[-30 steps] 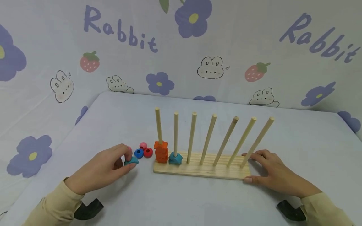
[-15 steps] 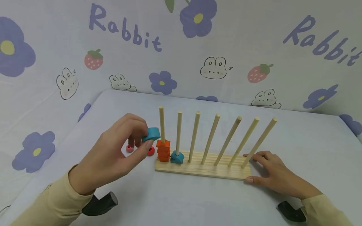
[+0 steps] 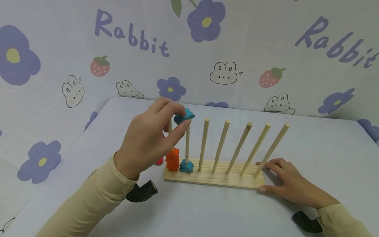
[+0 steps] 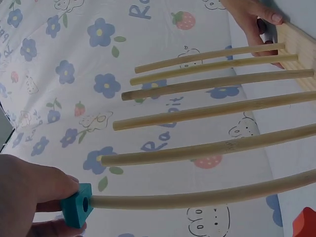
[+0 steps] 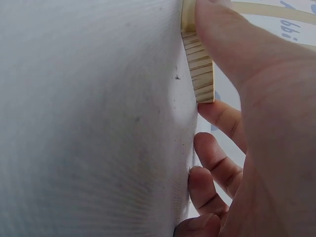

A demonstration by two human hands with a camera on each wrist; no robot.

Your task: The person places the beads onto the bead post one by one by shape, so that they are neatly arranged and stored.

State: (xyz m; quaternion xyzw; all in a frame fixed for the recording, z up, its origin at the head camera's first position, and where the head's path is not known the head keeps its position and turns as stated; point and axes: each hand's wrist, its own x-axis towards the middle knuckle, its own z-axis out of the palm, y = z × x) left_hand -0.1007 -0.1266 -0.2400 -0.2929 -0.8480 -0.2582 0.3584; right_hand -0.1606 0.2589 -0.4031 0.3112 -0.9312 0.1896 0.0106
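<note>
Left hand (image 3: 149,136): raised above the row, just over the second peg (image 3: 187,144) from the left; pinching the held block (image 3: 189,114) between thumb and fingers, parted only as far as the block's thickness
Held block: blue, with a hole through it; at the tip of the second peg, hole turned toward that peg in the left wrist view; impossible to tell whether threaded over the tip
Right hand (image 3: 285,179): low at the right end of the wooden base (image 3: 213,180); gripping that end between thumb at the near edge and index finger at the far edge
Wooden base: flat on the white tablecloth (image 3: 213,214); bearing seven pegs (image 3: 221,144) in one row
Orange blocks (image 3: 173,160): stacked around the foot of the leftmost peg
Lower blue block (image 3: 186,167): around the foot of the second peg; just beside the orange blocks
Red bead (image 3: 159,161): on the tablecloth, left of the orange blocks; partly hidden
Backdrop (image 3: 251,42): white; printed with purple flowers, strawberries, rabbits
</note>
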